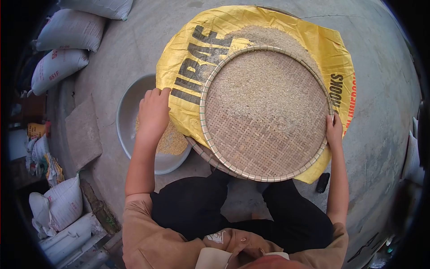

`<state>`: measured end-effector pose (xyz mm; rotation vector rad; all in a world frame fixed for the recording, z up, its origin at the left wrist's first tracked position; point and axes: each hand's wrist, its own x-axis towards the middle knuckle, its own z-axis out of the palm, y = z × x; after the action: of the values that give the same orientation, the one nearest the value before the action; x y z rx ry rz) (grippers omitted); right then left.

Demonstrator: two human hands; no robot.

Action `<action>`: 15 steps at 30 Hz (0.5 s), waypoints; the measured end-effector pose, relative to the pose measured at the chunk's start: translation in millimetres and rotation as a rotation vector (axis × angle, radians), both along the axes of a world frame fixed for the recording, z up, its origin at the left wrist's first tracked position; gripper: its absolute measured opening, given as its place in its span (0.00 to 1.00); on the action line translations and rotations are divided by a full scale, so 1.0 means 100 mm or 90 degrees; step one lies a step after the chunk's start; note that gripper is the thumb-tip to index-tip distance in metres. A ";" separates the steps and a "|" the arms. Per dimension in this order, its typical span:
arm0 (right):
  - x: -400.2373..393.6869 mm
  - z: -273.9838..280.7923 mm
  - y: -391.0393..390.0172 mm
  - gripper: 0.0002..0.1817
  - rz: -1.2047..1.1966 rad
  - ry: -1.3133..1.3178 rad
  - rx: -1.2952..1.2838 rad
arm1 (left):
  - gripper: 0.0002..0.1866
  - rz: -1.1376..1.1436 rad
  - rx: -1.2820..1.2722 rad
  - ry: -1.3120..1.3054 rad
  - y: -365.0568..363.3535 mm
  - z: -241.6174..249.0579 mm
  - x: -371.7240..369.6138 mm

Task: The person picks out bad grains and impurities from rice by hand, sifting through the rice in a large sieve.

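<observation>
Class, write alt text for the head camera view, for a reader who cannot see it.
A person's right hand grips a round woven winnowing tray of pale grain over a yellow sack; the left hand is by the sack's edge, above a basin of golden grain.

Basin (126, 117) showing smooth grey metal, dull sheen. Tray (264, 150) showing rough woven bamboo, matt. Yellow sack (186, 117) showing creased woven plastic, slightly glossy. Floor (378, 148) looking like matt concrete. Trousers (186, 197) showing dark matt cloth.
</observation>
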<state>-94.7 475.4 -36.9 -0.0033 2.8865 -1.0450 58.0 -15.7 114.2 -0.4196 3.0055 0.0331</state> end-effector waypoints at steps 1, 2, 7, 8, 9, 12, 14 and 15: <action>-0.01 -0.01 0.02 0.21 0.004 0.011 -0.004 | 0.15 -0.053 -0.001 0.064 0.04 0.00 -0.02; -0.01 -0.02 0.03 0.21 0.004 -0.007 -0.019 | 0.15 -0.102 0.074 0.085 0.13 -0.07 -0.07; 0.01 0.09 -0.03 0.21 -0.011 -0.036 0.016 | 0.12 -0.400 0.419 0.043 0.77 -0.70 -0.44; 0.01 0.02 0.00 0.22 -0.002 -0.016 0.020 | 0.12 -0.422 0.453 0.027 0.89 -0.85 -0.49; 0.00 0.03 -0.01 0.22 0.009 0.004 0.025 | 0.12 -0.429 0.457 0.027 0.98 -0.92 -0.54; 0.02 0.10 -0.05 0.23 -0.001 0.000 0.037 | 0.11 -0.433 0.470 0.071 1.16 -1.08 -0.66; 0.03 0.08 -0.04 0.22 0.003 0.016 0.032 | 0.10 -0.446 0.449 0.099 1.23 -1.16 -0.71; 0.02 0.08 -0.03 0.22 0.003 0.015 0.032 | 0.10 -0.446 0.450 0.098 1.25 -1.20 -0.72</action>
<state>-92.4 472.5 -29.3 -0.0195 2.9323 -0.9774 -13.8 109.2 -6.1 0.7109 2.8245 1.0418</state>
